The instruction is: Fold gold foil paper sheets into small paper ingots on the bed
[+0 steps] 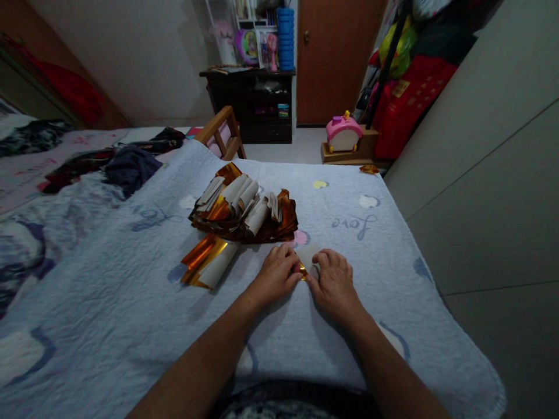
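Observation:
A small sheet of gold foil paper with a whitish back (308, 256) lies on the bedspread between my two hands. My left hand (279, 269) grips its left side, fingers curled and pressed close to the gold edge. My right hand (332, 279) pinches the right side, with thumb at the lower edge and fingertips on the pale face. Left of my hands lies a loosely curled bundle of gold and white paper (213, 265). Behind that sits a larger pile of similar foil paper (257, 215), its sheets curled and overlapping.
The pale blue bedspread (375, 337) has printed hearts and lettering. One folded gold piece (369, 169) rests at its far right corner. Dark clothes (133, 169) lie to the left. A wooden chair (225, 137) and a pink toy (344, 134) stand beyond; a pale cabinet (493, 174) borders the right.

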Available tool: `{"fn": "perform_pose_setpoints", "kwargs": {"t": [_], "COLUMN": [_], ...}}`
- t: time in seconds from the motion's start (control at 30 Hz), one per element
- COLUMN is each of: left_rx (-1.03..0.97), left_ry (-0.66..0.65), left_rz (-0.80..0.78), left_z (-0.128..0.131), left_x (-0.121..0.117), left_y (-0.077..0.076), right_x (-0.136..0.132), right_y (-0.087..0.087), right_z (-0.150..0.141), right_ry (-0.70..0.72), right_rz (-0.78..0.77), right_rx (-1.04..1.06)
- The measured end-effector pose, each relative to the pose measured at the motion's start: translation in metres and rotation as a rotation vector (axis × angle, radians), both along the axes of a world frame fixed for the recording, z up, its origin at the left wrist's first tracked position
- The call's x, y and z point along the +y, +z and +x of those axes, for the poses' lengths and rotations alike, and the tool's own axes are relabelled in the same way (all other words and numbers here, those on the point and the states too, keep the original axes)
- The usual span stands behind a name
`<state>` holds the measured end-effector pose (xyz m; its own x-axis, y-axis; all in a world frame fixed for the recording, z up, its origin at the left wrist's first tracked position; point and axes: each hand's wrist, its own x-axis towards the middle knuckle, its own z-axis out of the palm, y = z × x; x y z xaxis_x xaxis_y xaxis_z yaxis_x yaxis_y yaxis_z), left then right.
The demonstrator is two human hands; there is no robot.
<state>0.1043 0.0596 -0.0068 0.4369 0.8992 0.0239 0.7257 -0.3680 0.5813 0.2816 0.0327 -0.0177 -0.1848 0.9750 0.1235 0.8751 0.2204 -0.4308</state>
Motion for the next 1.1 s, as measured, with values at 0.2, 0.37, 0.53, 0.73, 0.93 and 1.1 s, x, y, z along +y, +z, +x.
{"fn": "perform_pose_setpoints", "kwargs": {"t": [0.2,0.37,0.53,0.73,0.93,1.1], "left_rx": [-0.004,-0.01,-0.035,-0.071,-0.104,-0.12], "left_ry": [-0.001,0.0,-0.002,0.045,0.07,0.037], "left_rz": [0.003,0.007,0.019,0.032,0.084,0.082], "left_z": [-0.001,-0.001,-0.002,-0.002,-0.003,-0.003], "left_x": [0.0,0.0,-0.001,-0.002,-0.002,-0.002], "left_y": [0.0,0.0,0.001,-0.005,-0.012,-0.009], "right_x": [0.001,0.0,0.003,0.006,0.004,0.003], "right_y": [-0.001,0.0,-0.001,0.0,0.001,-0.002], "right_z": [0.004,0.006,0.009,0.011,0.012,0.013], "right_ry": [0.017,0.04,0.055,0.002,0.096,0.092], "right_rz": [0.006,-0.004,-0.005,0.01,0.019,0.017], "right_rx": [0.025,0.043,0.079,0.147,0.13,0.126]}}
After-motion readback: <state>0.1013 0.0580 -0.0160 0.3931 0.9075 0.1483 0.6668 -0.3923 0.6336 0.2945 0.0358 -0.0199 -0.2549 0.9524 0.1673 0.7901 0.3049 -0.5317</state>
